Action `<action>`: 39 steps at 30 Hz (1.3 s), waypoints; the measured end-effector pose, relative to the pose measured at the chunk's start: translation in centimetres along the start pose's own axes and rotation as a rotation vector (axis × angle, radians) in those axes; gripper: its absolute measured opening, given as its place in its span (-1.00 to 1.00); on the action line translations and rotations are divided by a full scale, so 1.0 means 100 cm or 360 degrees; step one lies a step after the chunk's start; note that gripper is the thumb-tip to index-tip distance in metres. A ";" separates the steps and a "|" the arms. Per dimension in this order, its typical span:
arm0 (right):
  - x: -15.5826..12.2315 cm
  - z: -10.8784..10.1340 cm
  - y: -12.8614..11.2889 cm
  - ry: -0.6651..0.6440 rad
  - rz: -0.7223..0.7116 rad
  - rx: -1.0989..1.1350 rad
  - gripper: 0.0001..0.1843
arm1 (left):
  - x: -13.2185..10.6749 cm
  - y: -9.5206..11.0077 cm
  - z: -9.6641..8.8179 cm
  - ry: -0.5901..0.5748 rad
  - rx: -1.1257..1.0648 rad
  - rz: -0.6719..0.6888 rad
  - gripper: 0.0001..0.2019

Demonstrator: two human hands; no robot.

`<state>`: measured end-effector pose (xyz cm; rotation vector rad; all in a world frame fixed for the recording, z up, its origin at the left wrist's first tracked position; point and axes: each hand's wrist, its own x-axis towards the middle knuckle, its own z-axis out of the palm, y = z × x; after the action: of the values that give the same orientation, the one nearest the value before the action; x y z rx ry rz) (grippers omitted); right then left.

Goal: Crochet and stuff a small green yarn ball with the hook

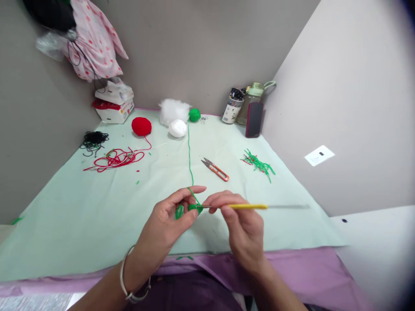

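Green crocheted yarn piece point(197, 209), small and rounded, sits above the near middle of the pale green cloth-covered tabletop point(168, 172), pinched between the thumb and fingers of the left hand point(164, 218). Green yarn strand point(189, 151) runs from this hand's raised index finger point(197, 188) to a small green yarn ball point(194, 115) at the far middle.

To the right, the right hand point(241, 220) has its fingers closed round a slim yellow-handled crochet hook point(249, 206) — its metal end points left and meets the piece, though whether it passes through a stitch is too small to tell.

Beyond the hands lie orange-handled metal snips point(215, 169), with a heap of green and red yarn clippings point(258, 163) farther right. At the far middle, a white yarn ball point(177, 128) sits in front of fluffy white stuffing point(173, 111); on the left are a round red yarn ball point(142, 126) and — nearer — a loose red yarn tangle point(116, 160).
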<state>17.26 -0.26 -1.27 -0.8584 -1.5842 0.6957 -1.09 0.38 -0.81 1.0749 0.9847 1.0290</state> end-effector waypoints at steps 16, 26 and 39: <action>-0.004 0.002 0.000 0.0004 -0.0867 -0.0977 -0.66 | 0.000 0.010 0.010 -0.0042 -0.0647 -0.0336 -0.49; -0.001 0.006 -0.004 0.0214 0.0005 0.0215 -0.79 | 0.001 0.013 0.008 -0.0112 -0.0604 -0.0243 -0.65; -0.008 0.008 0.004 0.0267 -0.0385 -0.0346 -0.65 | 0.006 0.009 0.012 -0.0052 -0.0826 -0.0488 -0.61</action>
<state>16.61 -0.68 -2.16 -0.8409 -1.5964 0.2758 0.05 0.81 0.26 0.4941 0.7657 0.9376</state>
